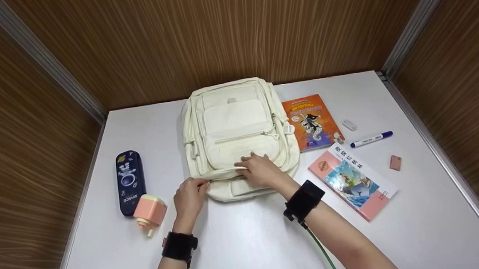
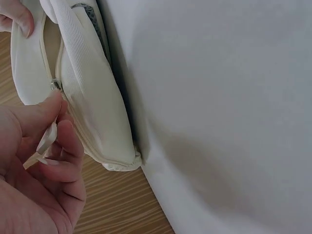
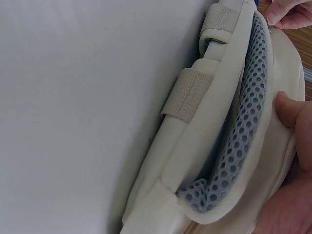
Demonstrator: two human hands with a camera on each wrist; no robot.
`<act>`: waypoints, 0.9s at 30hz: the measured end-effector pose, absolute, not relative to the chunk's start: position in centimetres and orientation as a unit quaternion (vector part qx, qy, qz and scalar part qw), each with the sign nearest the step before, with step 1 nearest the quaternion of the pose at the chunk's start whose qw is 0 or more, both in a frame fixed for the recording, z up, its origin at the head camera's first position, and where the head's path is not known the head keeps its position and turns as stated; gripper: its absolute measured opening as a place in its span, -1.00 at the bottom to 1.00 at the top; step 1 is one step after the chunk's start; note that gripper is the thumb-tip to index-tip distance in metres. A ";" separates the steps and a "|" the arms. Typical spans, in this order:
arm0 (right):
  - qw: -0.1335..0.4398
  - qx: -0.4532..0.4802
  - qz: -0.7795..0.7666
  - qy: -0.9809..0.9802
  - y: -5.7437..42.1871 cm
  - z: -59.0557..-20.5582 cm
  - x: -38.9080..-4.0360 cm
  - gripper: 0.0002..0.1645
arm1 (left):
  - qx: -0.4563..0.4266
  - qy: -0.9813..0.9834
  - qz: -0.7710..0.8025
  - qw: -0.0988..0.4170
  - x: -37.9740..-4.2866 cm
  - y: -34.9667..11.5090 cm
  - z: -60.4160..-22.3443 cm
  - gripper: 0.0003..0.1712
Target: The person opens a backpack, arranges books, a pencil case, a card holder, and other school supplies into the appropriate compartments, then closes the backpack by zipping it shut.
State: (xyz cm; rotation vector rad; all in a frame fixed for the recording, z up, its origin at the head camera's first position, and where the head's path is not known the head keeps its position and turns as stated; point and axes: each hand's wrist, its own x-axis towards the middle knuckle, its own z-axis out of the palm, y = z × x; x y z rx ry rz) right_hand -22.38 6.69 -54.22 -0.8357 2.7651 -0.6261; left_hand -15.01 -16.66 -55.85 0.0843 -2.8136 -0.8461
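A cream backpack [image 1: 234, 116] lies on the table with its front panel up. At its near left edge, my left hand [image 1: 188, 198] pinches a zipper pull [image 2: 48, 139] between thumb and fingers. The zipper slider [image 2: 56, 85] sits just past the fingertips, and the seam is parted beyond it. My right hand [image 1: 260, 170] holds the bag's near edge, its thumb on the side fabric and its fingers over the front panel. Grey mesh padding [image 3: 246, 109] on a carrying handle shows beside the right thumb.
Left of the bag are a dark blue pencil case [image 1: 130, 178] and a pink pencil sharpener [image 1: 150, 210]. On the right lie an orange book [image 1: 311, 121], a pink-and-white book [image 1: 352, 181], a marker [image 1: 371, 139], a white object [image 1: 349, 125] and a small pink block [image 1: 395, 162]. Wood-grain panels [image 1: 225, 35] enclose the table.
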 end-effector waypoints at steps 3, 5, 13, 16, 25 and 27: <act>0.093 -0.285 -0.211 0.931 6.7 -54.3 -22.3 -0.54 | 0.030 -0.953 -0.287 0.095 -14.9 -17.0 -55.8 -0.91; 0.092 -0.287 -0.212 0.930 6.7 -54.3 -22.3 -0.55 | 0.031 -0.954 -0.285 0.092 -14.8 -17.2 -55.7 -0.92; 0.094 -0.288 -0.215 0.928 6.9 -54.3 -22.4 -0.54 | 0.055 -0.959 -0.258 0.108 -14.6 -18.7 -55.2 -0.90; 0.092 -0.292 -0.215 0.927 6.9 -54.3 -22.4 -0.55 | 0.061 -0.960 -0.248 0.111 -14.7 -19.2 -55.3 -0.88; 0.093 -0.297 -0.207 0.928 6.9 -54.5 -22.4 -0.54 | 0.099 -0.963 -0.220 0.116 -15.6 -20.2 -55.9 -0.84; 0.095 -0.297 -0.204 0.928 6.8 -54.5 -22.4 -0.53 | 0.101 -0.965 -0.212 0.117 -15.9 -20.4 -56.0 -0.84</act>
